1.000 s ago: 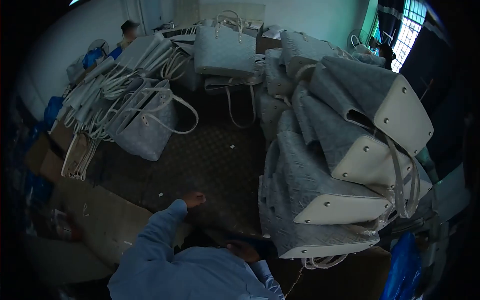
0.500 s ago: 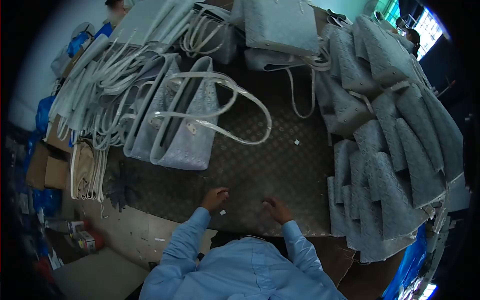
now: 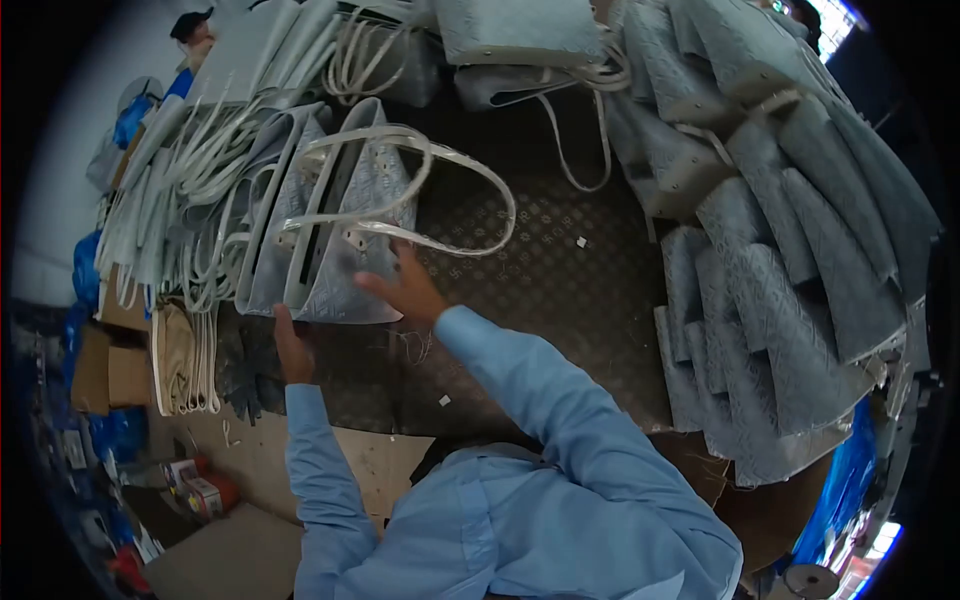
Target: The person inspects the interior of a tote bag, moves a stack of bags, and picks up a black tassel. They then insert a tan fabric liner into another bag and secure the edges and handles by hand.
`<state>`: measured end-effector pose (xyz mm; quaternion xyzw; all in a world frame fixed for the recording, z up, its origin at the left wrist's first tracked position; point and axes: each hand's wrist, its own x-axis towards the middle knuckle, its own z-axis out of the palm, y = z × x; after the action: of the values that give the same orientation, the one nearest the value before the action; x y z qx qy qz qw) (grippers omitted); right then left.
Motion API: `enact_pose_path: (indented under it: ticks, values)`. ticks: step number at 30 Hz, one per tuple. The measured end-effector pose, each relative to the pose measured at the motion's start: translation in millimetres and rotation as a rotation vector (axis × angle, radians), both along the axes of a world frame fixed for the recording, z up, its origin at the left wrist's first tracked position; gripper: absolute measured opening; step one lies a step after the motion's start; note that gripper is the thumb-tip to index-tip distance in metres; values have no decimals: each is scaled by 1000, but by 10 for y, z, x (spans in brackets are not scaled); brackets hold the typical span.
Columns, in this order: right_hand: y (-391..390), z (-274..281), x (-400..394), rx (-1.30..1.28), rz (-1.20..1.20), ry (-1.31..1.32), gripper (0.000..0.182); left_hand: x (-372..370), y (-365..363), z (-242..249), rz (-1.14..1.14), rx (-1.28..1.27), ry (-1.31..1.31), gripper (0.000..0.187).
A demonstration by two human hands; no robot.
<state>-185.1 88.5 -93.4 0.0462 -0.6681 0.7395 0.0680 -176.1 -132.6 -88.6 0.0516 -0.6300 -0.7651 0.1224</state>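
Observation:
A silvery grey patterned handbag [image 3: 350, 260] stands at the front of a row of bags on the left of the dark table, its two pale handles looping out to the right. My right hand [image 3: 408, 287] is at the bag's right side with its fingers spread, the thumb pointing left over the patterned face. At the bag's lower left edge is my left hand [image 3: 294, 345], fingers up and partly hidden, and its grip is unclear. Loose threads [image 3: 418, 345] lie just below my right hand.
Grey bag pieces are stacked on the right [image 3: 800, 350]. More bags [image 3: 520, 35] stand at the back. Bundled straps [image 3: 205, 200] and a beige bag [image 3: 178, 358] are at the left. A small white scrap [image 3: 445, 401] lies near the table's front edge. A person [image 3: 193, 30] is at the far left.
Both my hands have moved left and forward from the table's front to the handbag. The camera view has shifted slightly.

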Motion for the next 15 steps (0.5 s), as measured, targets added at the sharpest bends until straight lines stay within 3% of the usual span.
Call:
enact_pose_path:
  ticks: [2,3,5,7,12,15]
  values:
    - [-67,289,-185,-77,-82,40,91,-147,97,157,-150,-316,-40,37]
    - [-52,374,-252,-92,-125,73,86,-137,228,336,-161,-327,-37,37]
    - [87,332,-323,-88,-166,112,72,98,722,631,-354,-862,-170,38]
    - [384,334,-147,39,-191,123,57,278,1010,591,-293,-841,110,37]
    - [999,678,734,407,-277,334,40,962,1561,1012,-291,-872,195,43]
    - [1365,987,1429,455,-158,72,40,1284,1573,1121,-370,-816,160,46]
